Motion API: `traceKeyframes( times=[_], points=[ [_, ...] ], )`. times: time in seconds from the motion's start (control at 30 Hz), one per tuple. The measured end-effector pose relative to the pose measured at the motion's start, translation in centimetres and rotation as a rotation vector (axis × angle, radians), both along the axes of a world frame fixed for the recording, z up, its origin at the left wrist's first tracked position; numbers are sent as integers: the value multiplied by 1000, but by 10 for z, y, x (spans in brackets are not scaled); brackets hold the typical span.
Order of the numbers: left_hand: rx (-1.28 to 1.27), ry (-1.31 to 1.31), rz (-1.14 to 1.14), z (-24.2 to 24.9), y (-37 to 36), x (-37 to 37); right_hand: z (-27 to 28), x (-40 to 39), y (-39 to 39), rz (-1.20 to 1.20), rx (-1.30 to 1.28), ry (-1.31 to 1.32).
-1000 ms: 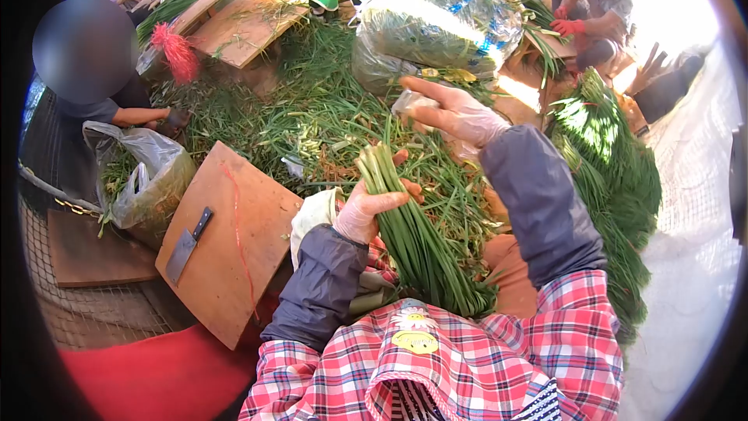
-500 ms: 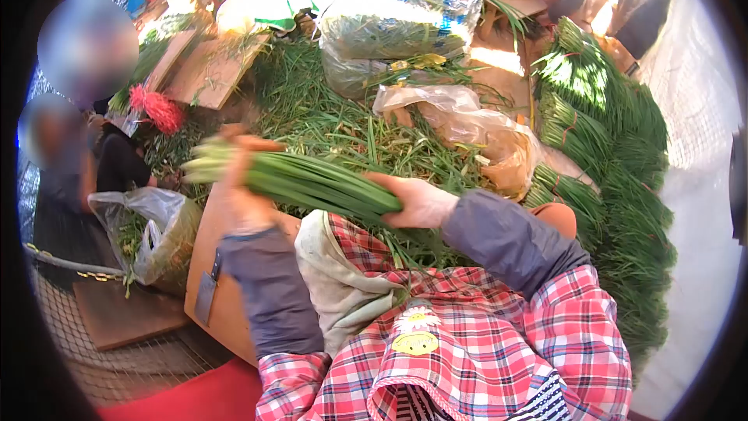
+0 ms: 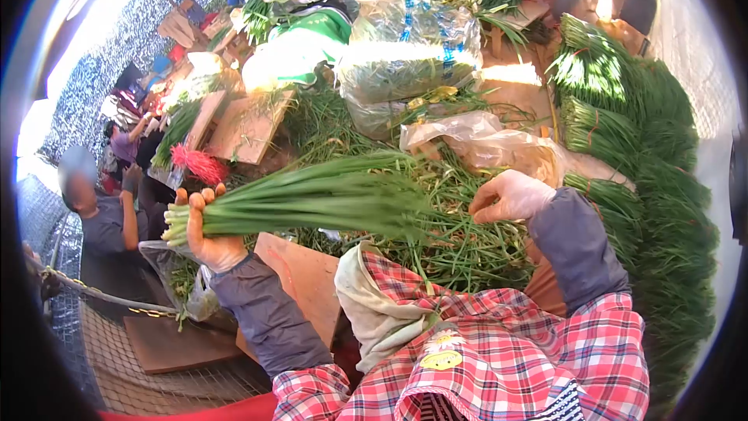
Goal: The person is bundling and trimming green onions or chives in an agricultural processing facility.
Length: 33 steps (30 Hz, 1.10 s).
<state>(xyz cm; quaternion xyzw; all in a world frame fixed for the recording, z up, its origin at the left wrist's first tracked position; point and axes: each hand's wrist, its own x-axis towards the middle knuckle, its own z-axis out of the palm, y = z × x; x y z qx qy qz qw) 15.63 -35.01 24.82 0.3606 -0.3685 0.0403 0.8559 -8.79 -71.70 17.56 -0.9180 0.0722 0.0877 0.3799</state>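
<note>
My left hand (image 3: 209,228) is wrapped round the pale stem end of a bundle of long green leafy stalks (image 3: 312,195). The leaves fan out to the right, their tips blurred. To the right of those tips is my right hand (image 3: 510,196), off the bundle, with its fingers curled down and drawn together; nothing shows in it. Beneath the bundle lies a heap of loose green leaves (image 3: 467,257). A wooden board (image 3: 300,277) is below my left hand's side of the bundle, and red ties (image 3: 199,164) hang just above that hand.
Tied green bundles (image 3: 662,187) are stacked along the right. A clear plastic sack (image 3: 413,47) stands beyond the heap, with crumpled plastic (image 3: 483,136) nearer. Co-workers (image 3: 101,206) are at the left and at the top. A plastic bag (image 3: 183,281) sits at lower left.
My right hand has let go of the bundle and moved right. My left hand has shifted left and down, and the leaves have spread. The view has turned somewhat left.
</note>
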Motion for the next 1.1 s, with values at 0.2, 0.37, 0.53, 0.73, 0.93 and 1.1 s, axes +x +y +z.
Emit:
traceKeyframes(
  times=[0.2, 0.37, 0.53, 0.73, 0.93, 1.1],
  points=[
    [32, -204, -152, 7, -17, -19, -6, 30, 8, -231, 683, -524],
    [71, -167, -229, 7, -43, -37, 14, 79, 41, 30, 94, -775],
    [114, -155, -264, 0, -58, -44, -9, 99, 70, 159, 87, -561],
    [119, -77, -153, -10, -45, -40, -45, 71, -7, -335, 361, -269],
    [252, -133, 306, 10, -55, -43, -46, 29, -15, -143, -923, 253],
    [596, -767, 348, 2, -114, -82, -66, 25, 77, 253, 1653, 340]
  ],
)
